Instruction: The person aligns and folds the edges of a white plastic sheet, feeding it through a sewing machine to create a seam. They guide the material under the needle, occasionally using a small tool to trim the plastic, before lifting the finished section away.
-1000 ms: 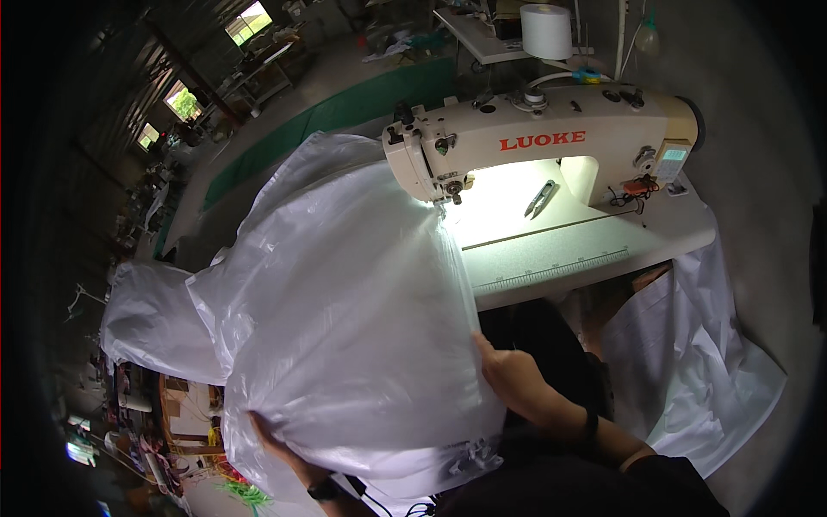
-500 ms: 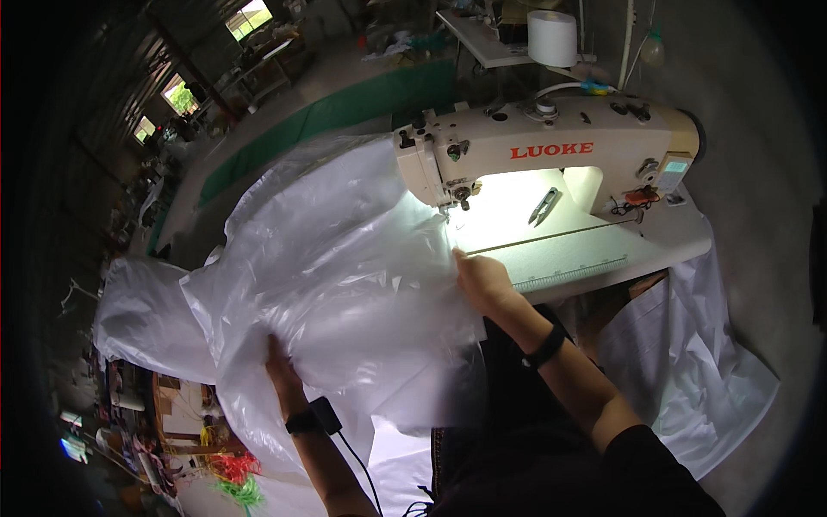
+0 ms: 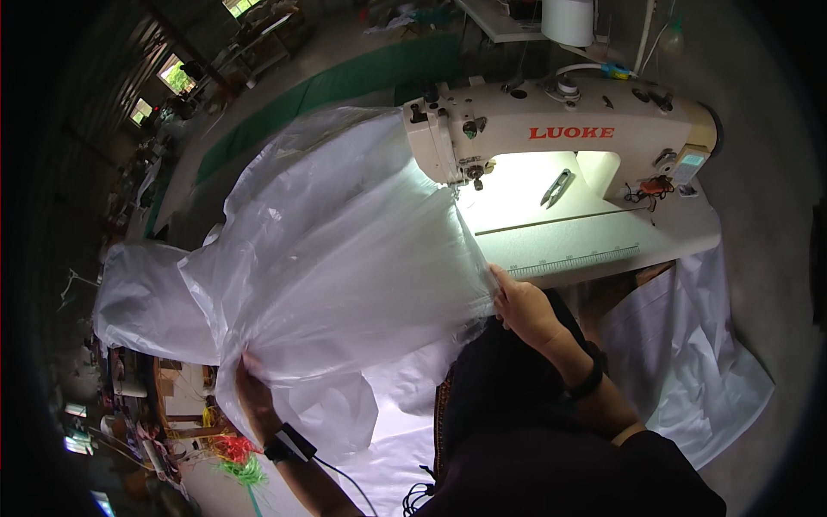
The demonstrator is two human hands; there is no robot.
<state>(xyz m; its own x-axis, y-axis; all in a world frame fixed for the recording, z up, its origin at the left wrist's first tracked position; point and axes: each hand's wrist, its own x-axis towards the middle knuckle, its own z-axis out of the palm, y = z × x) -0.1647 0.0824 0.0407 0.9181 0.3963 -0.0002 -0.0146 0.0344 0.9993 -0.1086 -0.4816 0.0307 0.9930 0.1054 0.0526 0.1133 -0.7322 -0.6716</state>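
Note:
A large white translucent plastic sheet (image 3: 345, 250) spreads over the left part of the sewing machine (image 3: 551, 138) and hangs toward me. Its right edge runs up to the needle area, under the lit machine head. My right hand (image 3: 527, 308) pinches that edge near the front of the machine bed. My left hand (image 3: 254, 392) grips a gathered fold of the sheet at the lower left, its fingers partly hidden by the plastic. Between the two hands the sheet is drawn fairly taut.
Thread snips (image 3: 556, 188) lie on the machine bed (image 3: 577, 237). More white sheeting (image 3: 689, 362) hangs below the machine at the right. Red and green plastic strands (image 3: 241, 461) lie at the lower left. A white thread cone (image 3: 568, 21) stands behind, and a long green strip (image 3: 336, 95) covers the floor beyond.
My right hand has moved down and right along the sheet's edge, away from the needle. My left hand has shifted left and slightly down. The sheet between them is stretched flatter.

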